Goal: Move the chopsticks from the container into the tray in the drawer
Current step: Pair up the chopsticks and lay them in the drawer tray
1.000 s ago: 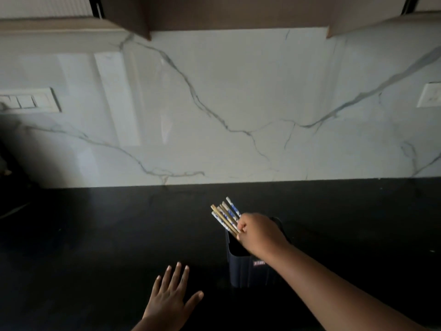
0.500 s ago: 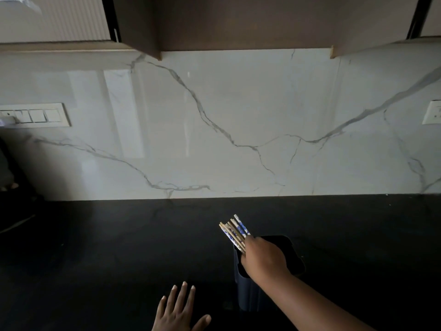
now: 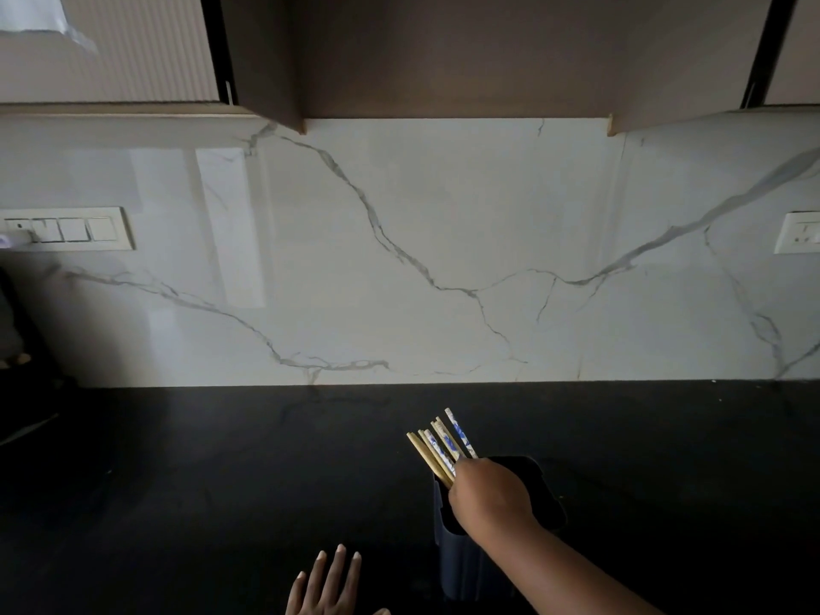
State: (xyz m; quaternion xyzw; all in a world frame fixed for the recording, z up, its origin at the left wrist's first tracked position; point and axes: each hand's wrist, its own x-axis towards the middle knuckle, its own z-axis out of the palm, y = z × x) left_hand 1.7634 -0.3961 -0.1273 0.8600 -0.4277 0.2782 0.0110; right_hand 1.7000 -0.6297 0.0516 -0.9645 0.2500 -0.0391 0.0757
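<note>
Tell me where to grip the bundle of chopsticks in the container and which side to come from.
Grip the chopsticks round the bunched shafts just above the rim of the dark container, coming from above and the near right, as the right hand does. They lean up and to the left, fanned at the tips, so a low grip probably keeps them together. The left hand lies spread on the black counter.

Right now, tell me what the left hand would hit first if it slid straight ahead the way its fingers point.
Probably nothing soon. The left hand lies flat, fingers pointing away toward the marble wall, with only bare dark counter ahead. The container stands to its right, seemingly off that line, though depth is unclear.
</note>
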